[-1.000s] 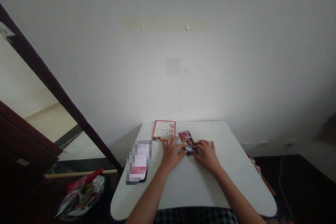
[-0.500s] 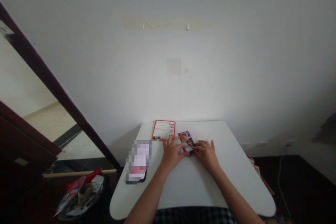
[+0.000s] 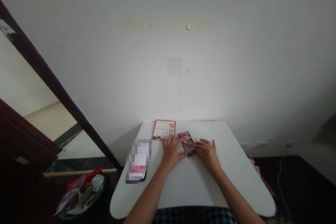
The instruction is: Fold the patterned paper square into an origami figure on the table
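A small colourful printed leaflet [image 3: 187,137] lies at a slant near the middle of the white table [image 3: 189,185]. Its right part looks bent up, with a pale area and a dark lower strip showing beneath. My left hand [image 3: 171,154] rests along the leaflet's left side, thumb and forefinger on its edges, the other fingers spread. With thumb and fingertips, my right hand [image 3: 208,154] pinches the leaflet's right edge. Beyond my left fingers lies a red-bordered printed card [image 3: 164,128], flat near the wall.
A phone [image 3: 138,161] with a blurred-out screen lies on the table's left side. On the floor at left stands a bin [image 3: 84,196] filled with wrappers. The table's far edge meets a white wall [image 3: 236,59]; a cable [image 3: 280,178] hangs at right.
The leaflet's right part has been lifted and bent, uncovering a pale area and the strip below. My right hand has shifted slightly right; my left hand has hardly moved.
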A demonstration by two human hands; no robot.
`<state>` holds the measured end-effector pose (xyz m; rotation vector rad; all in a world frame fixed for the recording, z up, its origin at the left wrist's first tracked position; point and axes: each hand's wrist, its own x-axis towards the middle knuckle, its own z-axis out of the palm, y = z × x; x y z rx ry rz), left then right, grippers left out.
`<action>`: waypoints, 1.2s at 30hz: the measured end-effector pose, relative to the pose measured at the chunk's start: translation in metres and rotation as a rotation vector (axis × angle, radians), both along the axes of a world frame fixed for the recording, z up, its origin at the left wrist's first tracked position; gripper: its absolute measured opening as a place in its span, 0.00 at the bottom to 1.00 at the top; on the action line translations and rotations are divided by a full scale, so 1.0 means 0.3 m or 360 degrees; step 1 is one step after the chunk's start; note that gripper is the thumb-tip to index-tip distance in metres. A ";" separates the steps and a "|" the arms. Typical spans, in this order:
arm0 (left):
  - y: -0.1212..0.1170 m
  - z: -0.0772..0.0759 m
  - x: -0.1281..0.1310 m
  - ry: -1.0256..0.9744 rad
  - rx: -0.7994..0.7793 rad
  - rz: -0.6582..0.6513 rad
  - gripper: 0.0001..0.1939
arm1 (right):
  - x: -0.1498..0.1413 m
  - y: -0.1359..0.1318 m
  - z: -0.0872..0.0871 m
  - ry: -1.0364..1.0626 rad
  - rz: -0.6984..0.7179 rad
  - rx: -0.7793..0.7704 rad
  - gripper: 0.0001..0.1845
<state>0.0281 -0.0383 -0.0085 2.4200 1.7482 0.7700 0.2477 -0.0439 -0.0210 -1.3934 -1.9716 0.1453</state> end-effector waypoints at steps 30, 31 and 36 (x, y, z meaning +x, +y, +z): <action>-0.030 0.035 -0.019 0.0033 -0.0144 -0.0229 0.25 | -0.010 -0.020 0.020 -0.0342 -0.0099 -0.0135 0.17; -0.029 0.035 -0.022 0.0039 -0.0157 -0.0247 0.27 | -0.009 -0.020 0.021 -0.0356 -0.0092 -0.0141 0.17; -0.024 0.029 -0.031 0.0030 -0.0221 -0.0267 0.31 | 0.024 -0.022 0.028 -0.0392 -0.0015 -0.0224 0.14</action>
